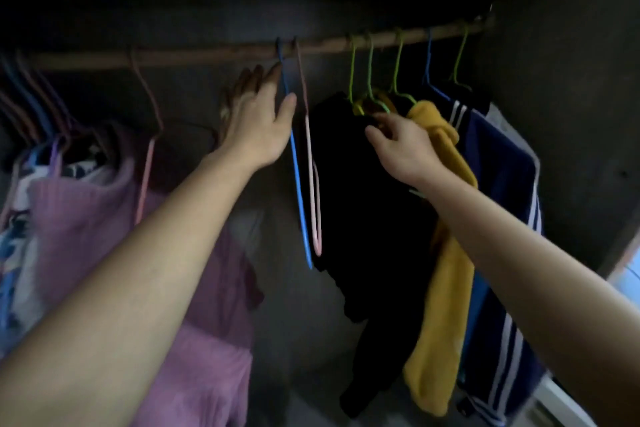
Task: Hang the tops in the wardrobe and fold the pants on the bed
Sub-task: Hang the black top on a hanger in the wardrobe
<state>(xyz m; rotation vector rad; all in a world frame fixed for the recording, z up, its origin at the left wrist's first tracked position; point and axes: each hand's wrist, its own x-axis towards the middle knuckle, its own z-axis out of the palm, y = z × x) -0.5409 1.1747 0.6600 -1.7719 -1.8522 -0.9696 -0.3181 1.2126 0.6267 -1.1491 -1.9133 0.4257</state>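
A wooden rail (pixel 225 53) crosses the dark wardrobe. An empty blue hanger (pixel 298 184) and an empty pink hanger (pixel 313 184) hang from its middle. My left hand (pixel 258 121) reaches up beside the blue hanger's neck with straight fingers, the thumb touching the wire. My right hand (pixel 398 146) pinches the collar of a black top (pixel 349 211) that hangs on a green hanger (pixel 352 80). To the right hang a yellow top (pixel 446 253) and a navy striped jacket (pixel 498 218). A purple knit top (pixel 86 211) hangs at the left on a pink hanger (pixel 149 156).
Several more hangers and a patterned blue-white garment (pixel 14 218) crowd the far left of the rail. The wardrobe's grey side wall (pixel 561 114) stands at the right. A gap between the purple top and the empty hangers shows the back wall.
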